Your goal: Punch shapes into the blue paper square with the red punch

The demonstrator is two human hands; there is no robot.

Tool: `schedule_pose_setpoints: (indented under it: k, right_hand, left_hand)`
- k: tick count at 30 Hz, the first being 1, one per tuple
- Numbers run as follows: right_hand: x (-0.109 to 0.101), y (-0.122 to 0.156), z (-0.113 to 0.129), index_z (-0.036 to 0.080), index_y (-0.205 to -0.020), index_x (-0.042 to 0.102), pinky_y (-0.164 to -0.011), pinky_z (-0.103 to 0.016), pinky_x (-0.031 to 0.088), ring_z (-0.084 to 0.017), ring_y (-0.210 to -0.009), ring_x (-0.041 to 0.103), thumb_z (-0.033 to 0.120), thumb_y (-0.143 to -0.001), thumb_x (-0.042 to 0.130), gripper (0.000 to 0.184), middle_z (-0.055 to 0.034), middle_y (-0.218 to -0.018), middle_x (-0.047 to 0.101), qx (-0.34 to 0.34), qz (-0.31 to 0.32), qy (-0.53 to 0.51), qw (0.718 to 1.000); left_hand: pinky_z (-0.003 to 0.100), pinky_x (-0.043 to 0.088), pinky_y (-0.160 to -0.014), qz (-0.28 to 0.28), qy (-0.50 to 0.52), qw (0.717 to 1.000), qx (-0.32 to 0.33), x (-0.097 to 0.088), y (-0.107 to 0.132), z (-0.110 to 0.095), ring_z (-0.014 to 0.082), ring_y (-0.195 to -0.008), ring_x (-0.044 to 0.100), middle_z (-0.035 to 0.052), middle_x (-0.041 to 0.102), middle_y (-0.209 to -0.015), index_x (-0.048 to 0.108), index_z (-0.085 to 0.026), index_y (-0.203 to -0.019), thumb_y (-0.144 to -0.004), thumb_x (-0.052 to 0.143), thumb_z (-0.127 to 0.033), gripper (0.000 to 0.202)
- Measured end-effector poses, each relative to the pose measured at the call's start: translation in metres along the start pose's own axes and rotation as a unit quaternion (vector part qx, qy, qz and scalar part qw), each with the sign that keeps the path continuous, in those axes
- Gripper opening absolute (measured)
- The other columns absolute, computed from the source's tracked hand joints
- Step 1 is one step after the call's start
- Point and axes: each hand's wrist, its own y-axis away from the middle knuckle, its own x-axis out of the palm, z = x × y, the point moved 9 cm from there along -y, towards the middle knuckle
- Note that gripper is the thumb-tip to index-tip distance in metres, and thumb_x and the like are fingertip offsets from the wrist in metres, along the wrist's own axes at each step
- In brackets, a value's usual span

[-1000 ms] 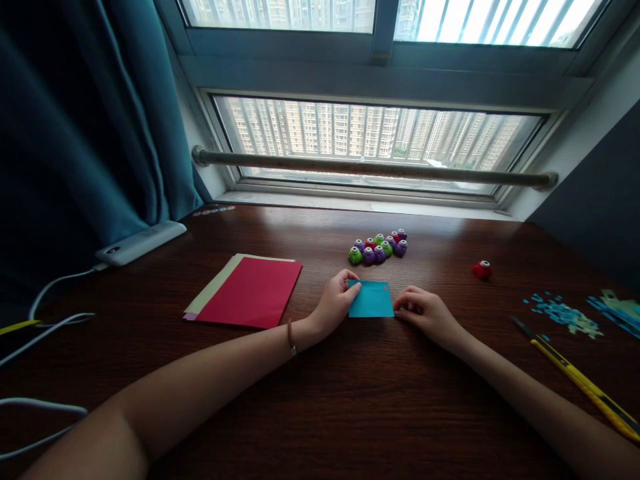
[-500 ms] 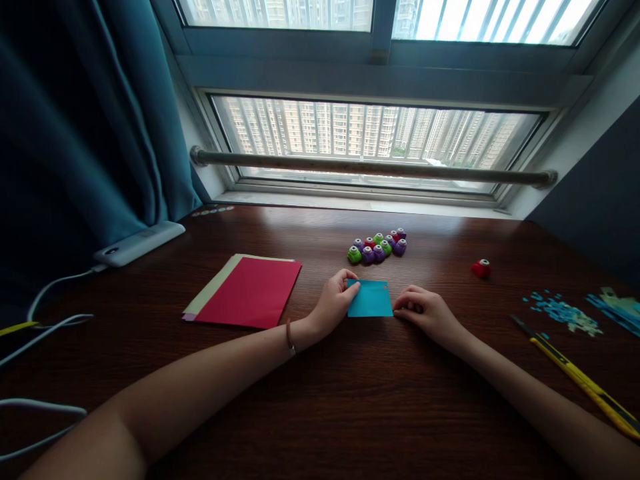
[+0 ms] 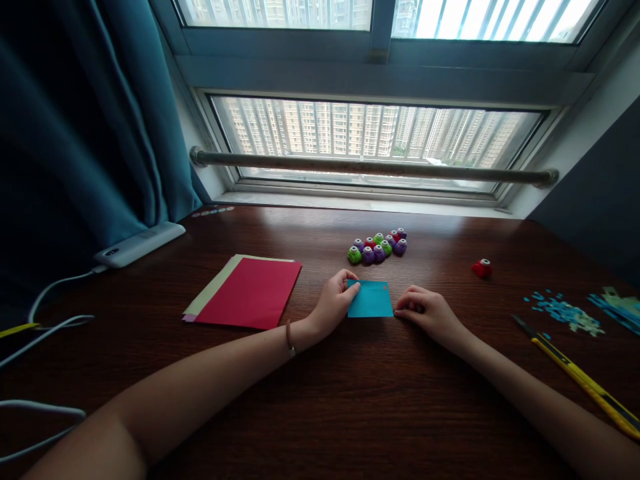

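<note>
A small blue sheet of paper [image 3: 371, 300] lies in the middle of the desk, with a tiny orange mark near its upper right corner. My left hand [image 3: 334, 301] grips its left edge, the thumb on top and the other fingers mostly hidden. Just off the paper's lower right corner, my right hand [image 3: 426, 311] rests on the desk with fingers curled and tips pressed together. Whatever those tips may hold is too small to make out. Beyond the paper stands a cluster of small red, green and purple craft punches [image 3: 379, 248].
Red paper [image 3: 250, 290] tops a stack at left. A single red punch [image 3: 483, 268] stands at right, near blue and pale paper bits [image 3: 563, 310], paper strips [image 3: 617, 310] and a yellow utility knife [image 3: 580, 377]. A white power bank-like device [image 3: 143, 243] with cables lies by the curtain.
</note>
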Motion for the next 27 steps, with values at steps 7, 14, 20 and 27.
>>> schedule_pose_setpoints:
  k: [7, 14, 20, 27]
  right_hand:
    - [0.001, 0.001, -0.001, 0.018, -0.071, 0.060, -0.059, -0.025, 0.036, -0.013, -0.063, 0.046, 0.020, -0.077, 0.062, 0.007, 0.0007, -0.072, 0.050, -0.002, 0.000, 0.034, 0.999]
    - [0.002, 0.001, 0.004, 0.017, -0.071, 0.057, -0.063, -0.026, 0.038, -0.015, -0.069, 0.051, 0.020, -0.080, 0.058, 0.010, -0.0014, -0.076, 0.054, -0.020, 0.004, 0.038, 0.999]
    - [-0.014, 0.000, 0.002, 0.018, -0.077, 0.054, -0.057, -0.025, 0.042, -0.014, -0.060, 0.055, 0.027, -0.083, 0.052, 0.011, -0.0006, -0.067, 0.060, 0.004, 0.012, 0.016, 1.000]
    - [-0.113, -0.001, -0.011, 0.018, -0.074, 0.057, -0.059, -0.023, 0.043, -0.014, -0.060, 0.059, 0.025, -0.078, 0.058, 0.008, -0.0005, -0.064, 0.063, 0.084, -0.032, 0.148, 0.985]
  left_hand:
    - [0.019, 0.027, -0.046, 0.002, 0.000, 1.000, -0.001, 0.000, 0.001, -0.001, 0.0090, -0.053, 0.033, -0.0049, 0.039, -0.059, 0.046, -0.015, -0.081, -0.075, 0.055, -0.034, 0.021]
    - [0.019, 0.026, -0.045, 0.003, -0.006, 1.000, -0.001, 0.000, 0.001, -0.001, 0.0089, -0.052, 0.032, -0.0049, 0.039, -0.058, 0.046, -0.016, -0.081, -0.076, 0.054, -0.032, 0.019]
    - [0.019, 0.026, -0.045, 0.007, -0.011, 1.000, -0.003, -0.001, 0.001, 0.001, 0.0091, -0.051, 0.033, -0.0046, 0.040, -0.059, 0.047, -0.016, -0.083, -0.076, 0.054, -0.032, 0.019]
    - [0.019, 0.025, -0.045, 0.004, -0.009, 1.000, 0.000, -0.001, 0.001, 0.000, 0.0091, -0.051, 0.032, -0.0051, 0.039, -0.058, 0.047, -0.016, -0.082, -0.076, 0.054, -0.033, 0.019]
